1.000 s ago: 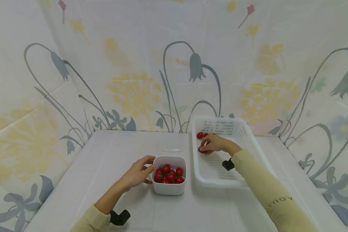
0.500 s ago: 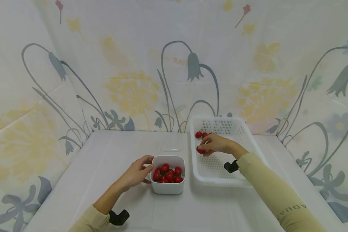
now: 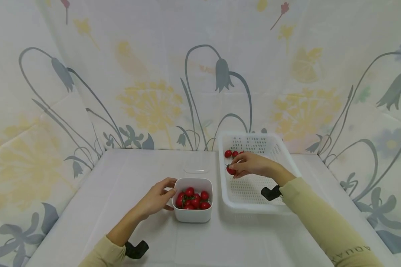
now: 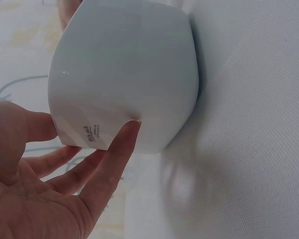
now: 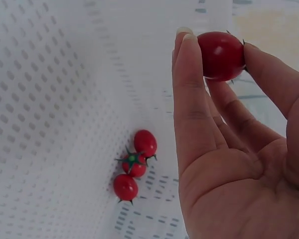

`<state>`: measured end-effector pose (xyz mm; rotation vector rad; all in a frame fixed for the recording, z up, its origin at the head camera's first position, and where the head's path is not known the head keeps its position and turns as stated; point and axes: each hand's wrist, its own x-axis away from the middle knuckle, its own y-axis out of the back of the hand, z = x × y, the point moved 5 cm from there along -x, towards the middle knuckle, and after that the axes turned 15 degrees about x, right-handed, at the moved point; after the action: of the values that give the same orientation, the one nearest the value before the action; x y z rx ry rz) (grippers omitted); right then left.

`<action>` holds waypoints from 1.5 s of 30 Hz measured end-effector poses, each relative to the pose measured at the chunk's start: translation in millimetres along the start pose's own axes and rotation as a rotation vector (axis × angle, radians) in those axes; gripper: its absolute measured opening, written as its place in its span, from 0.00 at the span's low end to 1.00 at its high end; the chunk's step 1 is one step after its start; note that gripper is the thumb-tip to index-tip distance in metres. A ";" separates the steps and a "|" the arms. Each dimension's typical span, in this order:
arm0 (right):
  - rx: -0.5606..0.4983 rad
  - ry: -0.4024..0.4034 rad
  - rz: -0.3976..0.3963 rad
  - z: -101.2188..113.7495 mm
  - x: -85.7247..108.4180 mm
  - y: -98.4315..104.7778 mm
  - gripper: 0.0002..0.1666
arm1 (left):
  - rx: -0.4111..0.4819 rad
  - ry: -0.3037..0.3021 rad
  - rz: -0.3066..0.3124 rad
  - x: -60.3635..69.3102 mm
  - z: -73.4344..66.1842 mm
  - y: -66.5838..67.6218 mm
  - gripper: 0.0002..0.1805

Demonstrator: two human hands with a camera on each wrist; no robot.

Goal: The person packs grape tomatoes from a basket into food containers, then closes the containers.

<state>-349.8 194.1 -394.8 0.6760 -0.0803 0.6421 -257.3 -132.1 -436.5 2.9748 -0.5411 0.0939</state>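
Observation:
My right hand [image 3: 250, 164] pinches a cherry tomato [image 5: 221, 56] between thumb and fingertips, over the left side of a white perforated basket [image 3: 227, 204]. Three more cherry tomatoes [image 5: 134, 164] lie together inside the basket, near its back left corner; the right hand partly covers them in the head view. On the left, my left hand [image 3: 155, 198] rests its spread fingers against the side of a small white square box [image 3: 193, 216]. Its thumb touches the rim in the left wrist view. Several red cherry tomatoes [image 3: 194, 201], some with green stems, fill the bottom of the box.
A clear flat lid-like piece [image 3: 196, 171] lies on the white-covered table [image 3: 137, 159] behind the box. A flower-printed sheet [image 3: 153, 74] hangs behind and along the sides. The basket stands just right of the box, with a narrow gap between them.
The right hand has lifted the cherry tomato slightly in the basket, and more of the tomato shows. The left hand stays at the box. The head view has shifted a little.

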 end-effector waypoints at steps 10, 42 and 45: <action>0.005 0.029 -0.008 18.7 18.7 -0.8 0.20 | 0.002 -0.001 -0.001 0.6 -0.8 0.2 0.22; 0.025 0.126 -0.010 76.1 3.8 -92.6 0.15 | 0.000 -0.029 0.013 -1.5 -0.9 -0.9 0.20; 0.050 0.132 -0.014 79.8 -1.1 -100.2 0.14 | -0.001 -0.030 0.014 -1.3 -0.6 -1.0 0.20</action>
<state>-282.2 85.4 -388.4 0.6800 0.0624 0.6753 -258.1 -130.6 -436.1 2.9759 -0.5658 0.0503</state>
